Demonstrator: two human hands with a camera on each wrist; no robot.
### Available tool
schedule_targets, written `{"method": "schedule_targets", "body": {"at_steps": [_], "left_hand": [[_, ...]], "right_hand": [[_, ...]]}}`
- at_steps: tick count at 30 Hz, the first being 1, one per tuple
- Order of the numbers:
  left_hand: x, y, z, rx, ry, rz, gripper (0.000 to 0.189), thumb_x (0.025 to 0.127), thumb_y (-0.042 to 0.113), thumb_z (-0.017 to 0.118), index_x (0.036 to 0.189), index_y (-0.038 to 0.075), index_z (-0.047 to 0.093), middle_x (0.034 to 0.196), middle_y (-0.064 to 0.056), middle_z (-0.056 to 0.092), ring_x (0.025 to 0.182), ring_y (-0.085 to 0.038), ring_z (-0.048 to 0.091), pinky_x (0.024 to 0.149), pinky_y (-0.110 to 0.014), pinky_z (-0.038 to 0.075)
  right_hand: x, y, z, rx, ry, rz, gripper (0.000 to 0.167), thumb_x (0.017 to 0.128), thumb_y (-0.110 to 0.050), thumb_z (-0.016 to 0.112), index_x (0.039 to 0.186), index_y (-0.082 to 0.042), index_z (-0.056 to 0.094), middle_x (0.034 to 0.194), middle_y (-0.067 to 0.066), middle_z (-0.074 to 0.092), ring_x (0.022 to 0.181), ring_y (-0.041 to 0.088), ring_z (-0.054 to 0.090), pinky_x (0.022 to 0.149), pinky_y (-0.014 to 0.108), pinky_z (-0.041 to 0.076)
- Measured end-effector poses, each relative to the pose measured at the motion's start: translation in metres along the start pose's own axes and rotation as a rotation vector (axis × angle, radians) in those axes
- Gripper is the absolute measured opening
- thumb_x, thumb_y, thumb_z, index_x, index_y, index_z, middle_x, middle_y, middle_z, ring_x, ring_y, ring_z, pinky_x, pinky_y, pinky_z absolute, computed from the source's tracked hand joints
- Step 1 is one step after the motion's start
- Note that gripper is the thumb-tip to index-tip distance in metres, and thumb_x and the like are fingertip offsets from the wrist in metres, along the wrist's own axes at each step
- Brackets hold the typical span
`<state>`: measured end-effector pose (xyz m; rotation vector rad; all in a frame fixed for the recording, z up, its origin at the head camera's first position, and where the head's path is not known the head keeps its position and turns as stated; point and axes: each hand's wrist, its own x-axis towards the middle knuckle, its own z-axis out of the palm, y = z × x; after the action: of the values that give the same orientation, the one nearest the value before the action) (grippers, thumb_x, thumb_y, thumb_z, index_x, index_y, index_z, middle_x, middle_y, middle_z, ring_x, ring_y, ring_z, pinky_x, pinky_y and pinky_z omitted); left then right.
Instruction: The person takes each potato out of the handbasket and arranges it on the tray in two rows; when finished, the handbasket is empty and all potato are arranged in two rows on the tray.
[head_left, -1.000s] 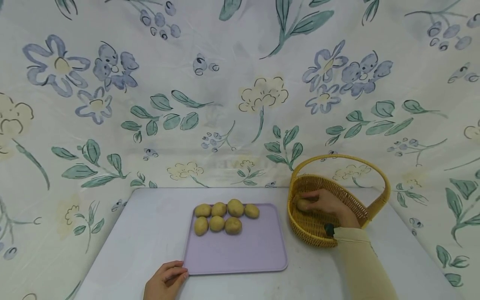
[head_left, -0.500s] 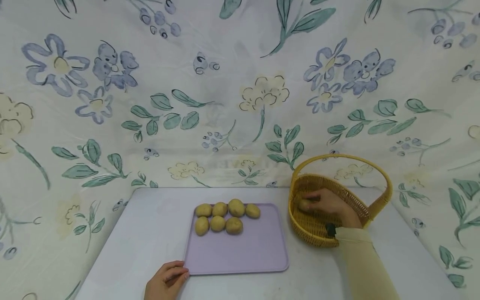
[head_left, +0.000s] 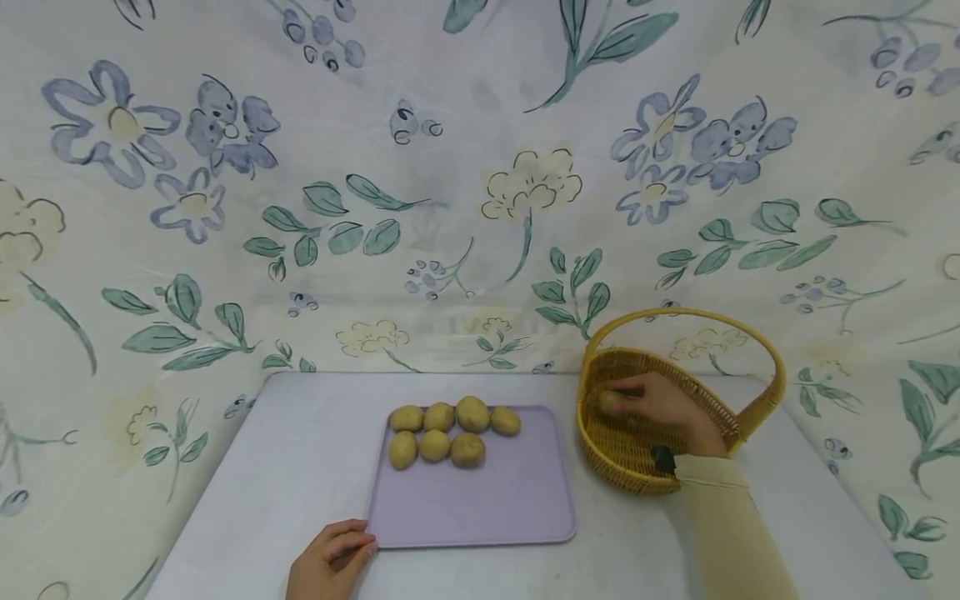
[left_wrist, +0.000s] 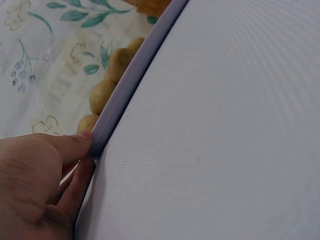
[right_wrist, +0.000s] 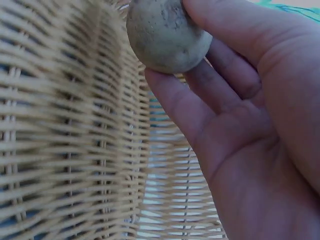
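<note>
Inside the wicker basket [head_left: 621,483], my right hand [head_left: 663,408] holds a potato [right_wrist: 167,37] between thumb and fingertips, near the basket's left wall. The right wrist view shows the potato's round, spotted underside, with the woven wall close beside it. My left hand [head_left: 330,560] pinches the near left corner of the lilac tray [head_left: 472,512], thumb [left_wrist: 75,145] on the rim and fingers curled below it. Several potatoes [head_left: 468,450] lie in two rows at the tray's far left: a back row along the far rim and a shorter row in front.
The basket's tall arched handle [head_left: 686,313] rises over my right hand and forearm. The white table [head_left: 300,450] ends at a flowered cloth [head_left: 450,208] hanging behind it. A narrow strip of table separates tray and basket.
My right hand has lifted slightly and shifted a little to the right inside the basket with the potato. The left hand and the potatoes on the tray stay put.
</note>
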<state>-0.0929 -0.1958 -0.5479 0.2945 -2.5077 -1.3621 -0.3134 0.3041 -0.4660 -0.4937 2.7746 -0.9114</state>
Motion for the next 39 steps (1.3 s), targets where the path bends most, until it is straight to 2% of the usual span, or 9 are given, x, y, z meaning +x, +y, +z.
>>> {"method": "schedule_targets", "body": {"at_steps": [6,12,14,16,19,21,24,32,39], "left_hand": [[0.0,0.0,0.001,0.003,0.01,0.009,0.013,0.079,0.001,0.085,0.081,0.013,0.08,0.104,-0.007,0.075,0.086,0.014,0.061,0.068,-0.007,0.059],[0.002,0.003,0.0,-0.001,-0.011,-0.002,0.011,0.08,0.002,0.084,0.082,0.012,0.08,0.105,-0.009,0.075,0.087,0.015,0.06,0.069,-0.006,0.059],[0.003,0.005,-0.001,-0.001,-0.013,-0.007,0.011,0.08,0.002,0.084,0.082,0.012,0.08,0.105,-0.009,0.075,0.087,0.015,0.06,0.069,-0.006,0.058],[0.004,0.006,-0.001,0.002,-0.015,-0.011,0.011,0.079,0.002,0.084,0.082,0.012,0.08,0.105,-0.008,0.075,0.087,0.015,0.06,0.069,-0.006,0.058],[0.006,0.007,-0.001,0.002,-0.018,-0.016,0.011,0.08,0.002,0.084,0.082,0.012,0.08,0.106,-0.008,0.075,0.088,0.016,0.06,0.07,-0.005,0.058],[0.008,0.006,-0.001,0.002,-0.02,-0.017,0.011,0.08,0.002,0.084,0.082,0.012,0.08,0.106,-0.008,0.075,0.088,0.016,0.059,0.07,-0.005,0.057],[0.009,0.005,-0.002,0.0,-0.022,-0.022,0.01,0.08,0.003,0.084,0.082,0.012,0.08,0.106,-0.008,0.075,0.088,0.016,0.06,0.07,-0.005,0.057],[0.009,0.008,-0.003,-0.007,-0.049,-0.08,0.008,0.081,0.004,0.084,0.083,0.011,0.081,0.109,-0.008,0.075,0.086,0.014,0.061,0.07,-0.007,0.059],[0.009,0.01,-0.004,-0.004,-0.039,-0.062,0.007,0.081,0.005,0.084,0.083,0.011,0.081,0.108,-0.008,0.075,0.086,0.013,0.062,0.07,-0.006,0.058]], "right_hand": [[-0.005,-0.005,-0.003,0.001,0.046,0.024,0.05,0.092,-0.045,0.075,0.134,-0.018,0.069,0.129,0.004,0.072,0.104,0.014,0.06,0.1,0.029,0.054],[-0.019,-0.02,-0.011,0.024,0.14,-0.018,0.049,0.093,-0.041,0.074,0.135,-0.018,0.068,0.138,0.01,0.067,0.132,0.034,0.057,0.111,0.053,0.051],[-0.026,-0.027,-0.013,0.045,0.163,-0.03,0.049,0.093,-0.039,0.074,0.136,-0.017,0.067,0.14,0.011,0.065,0.135,0.036,0.055,0.111,0.047,0.052],[-0.034,-0.033,-0.014,0.087,0.182,-0.031,0.049,0.093,-0.036,0.075,0.137,-0.017,0.066,0.142,0.01,0.064,0.134,0.031,0.056,0.107,0.033,0.054],[-0.045,-0.042,-0.014,0.153,0.226,-0.024,0.049,0.093,-0.034,0.076,0.137,-0.017,0.066,0.142,0.008,0.064,0.127,0.012,0.059,0.097,0.012,0.052],[-0.053,-0.047,-0.013,0.205,0.254,-0.029,0.049,0.092,-0.033,0.077,0.138,-0.017,0.066,0.143,0.008,0.063,0.122,-0.002,0.058,0.093,0.006,0.051],[-0.063,-0.055,-0.01,0.265,0.288,-0.052,0.05,0.092,-0.029,0.077,0.138,-0.013,0.065,0.143,0.006,0.063,0.115,-0.015,0.055,0.092,0.005,0.052],[-0.076,-0.061,0.001,0.317,0.362,-0.161,0.045,0.091,-0.014,0.078,0.134,-0.006,0.067,0.134,-0.02,0.064,0.117,-0.013,0.057,0.093,0.007,0.055],[-0.071,-0.072,0.006,0.346,0.388,-0.184,0.044,0.089,-0.012,0.079,0.132,-0.009,0.069,0.133,-0.016,0.067,0.115,-0.01,0.059,0.092,0.008,0.056]]}}
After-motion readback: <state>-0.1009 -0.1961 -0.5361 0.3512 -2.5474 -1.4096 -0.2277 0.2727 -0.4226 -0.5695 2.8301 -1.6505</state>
